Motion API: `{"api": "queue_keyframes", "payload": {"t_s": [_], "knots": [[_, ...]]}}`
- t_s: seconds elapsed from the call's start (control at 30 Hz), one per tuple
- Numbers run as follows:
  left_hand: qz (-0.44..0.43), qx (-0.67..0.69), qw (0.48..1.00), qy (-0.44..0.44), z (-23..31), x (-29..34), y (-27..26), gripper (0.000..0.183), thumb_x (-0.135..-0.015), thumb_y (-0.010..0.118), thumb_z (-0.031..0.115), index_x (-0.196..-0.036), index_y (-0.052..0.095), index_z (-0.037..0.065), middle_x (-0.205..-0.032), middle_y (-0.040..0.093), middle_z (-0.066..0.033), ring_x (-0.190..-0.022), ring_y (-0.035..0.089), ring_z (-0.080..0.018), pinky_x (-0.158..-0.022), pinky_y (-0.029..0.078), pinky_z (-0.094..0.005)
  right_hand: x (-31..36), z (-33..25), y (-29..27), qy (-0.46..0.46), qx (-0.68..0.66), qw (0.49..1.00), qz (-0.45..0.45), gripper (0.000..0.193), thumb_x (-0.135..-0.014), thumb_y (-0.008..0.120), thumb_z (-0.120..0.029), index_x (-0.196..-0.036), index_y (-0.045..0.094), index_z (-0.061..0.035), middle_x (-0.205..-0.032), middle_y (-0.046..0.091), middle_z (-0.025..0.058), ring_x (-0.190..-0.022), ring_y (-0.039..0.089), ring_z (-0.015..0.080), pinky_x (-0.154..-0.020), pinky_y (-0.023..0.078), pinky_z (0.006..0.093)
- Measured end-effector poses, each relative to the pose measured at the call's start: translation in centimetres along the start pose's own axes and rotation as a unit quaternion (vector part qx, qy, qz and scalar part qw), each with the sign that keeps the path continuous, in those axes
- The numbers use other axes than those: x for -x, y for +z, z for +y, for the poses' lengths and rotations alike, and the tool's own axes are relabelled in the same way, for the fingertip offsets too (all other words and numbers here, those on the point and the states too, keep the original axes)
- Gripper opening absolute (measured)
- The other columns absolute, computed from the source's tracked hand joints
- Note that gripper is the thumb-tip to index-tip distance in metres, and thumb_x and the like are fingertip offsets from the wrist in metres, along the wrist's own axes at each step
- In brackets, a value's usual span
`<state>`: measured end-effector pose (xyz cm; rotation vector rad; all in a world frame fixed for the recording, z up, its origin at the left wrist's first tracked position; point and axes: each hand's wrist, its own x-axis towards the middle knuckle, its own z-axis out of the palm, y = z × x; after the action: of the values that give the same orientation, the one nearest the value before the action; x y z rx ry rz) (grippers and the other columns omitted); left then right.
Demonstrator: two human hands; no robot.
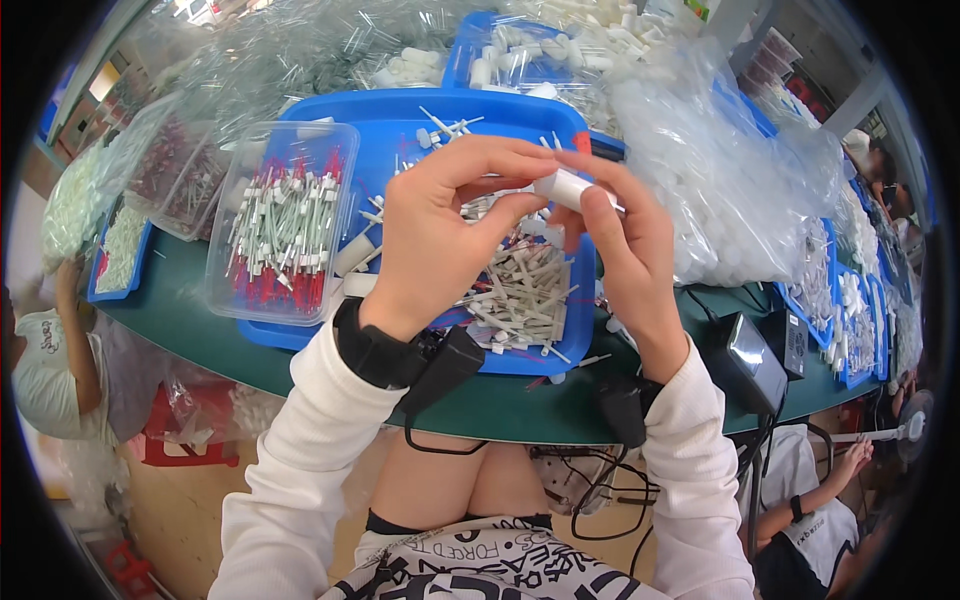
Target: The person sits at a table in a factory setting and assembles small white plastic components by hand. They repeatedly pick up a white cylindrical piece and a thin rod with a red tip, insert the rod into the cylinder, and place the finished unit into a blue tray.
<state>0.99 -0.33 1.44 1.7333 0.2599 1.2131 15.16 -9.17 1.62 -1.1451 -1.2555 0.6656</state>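
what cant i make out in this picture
All in the head view:
- Tube: the right hand covers part of it.
- Left hand: whether it grips the tube or a tiny piece at its end is too small to tell.
- Tray: the left hand and loose parts hide much of its floor.
- Bag: creased, shiny plastic blurs its contents.
- Person at left: cut off by the dark rim.

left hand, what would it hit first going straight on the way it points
Most likely the white cylinder held in the right hand: the left hand points rightward at its near end and may already touch it; depth is unclear.
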Motion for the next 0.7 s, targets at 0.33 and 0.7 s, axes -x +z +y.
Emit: {"api": "queue_keyframes", "payload": {"t_s": [0.33, 0.7], "knots": [[-0.029, 0.037, 0.997, -0.063, 1.0, 0.7, -1.6, 0.027, -0.070, 0.063, -0.013, -0.096, 0.061, -0.006, -0.098, 0.060, -0.0148, -0.092, 0.060, -0.0195, -0.081, 0.052, -0.0297, 0.8, 0.5, 1.4, -0.077, 0.071, 0.994, 0.010, 0.023, -0.083, 0.058, -0.006, -0.105, 0.057, 0.0001, -0.091, 0.063, 0.0088, -0.078, 0.061, 0.0138, -0.068, 0.048, 0.0244], [-0.066, -0.079, 0.994, 0.022, -0.1, 1.4, -2.4, 0.028, -0.071, 0.062, -0.013, -0.096, 0.064, -0.003, -0.100, 0.063, -0.0163, -0.090, 0.061, -0.0203, -0.078, 0.050, -0.0277, 1.1, 1.2, 1.5, -0.061, 0.094, 0.994, 0.017, 0.023, -0.080, 0.060, -0.002, -0.103, 0.059, -0.0007, -0.093, 0.064, 0.0117, -0.080, 0.063, 0.0184, -0.070, 0.048, 0.0262]]}}
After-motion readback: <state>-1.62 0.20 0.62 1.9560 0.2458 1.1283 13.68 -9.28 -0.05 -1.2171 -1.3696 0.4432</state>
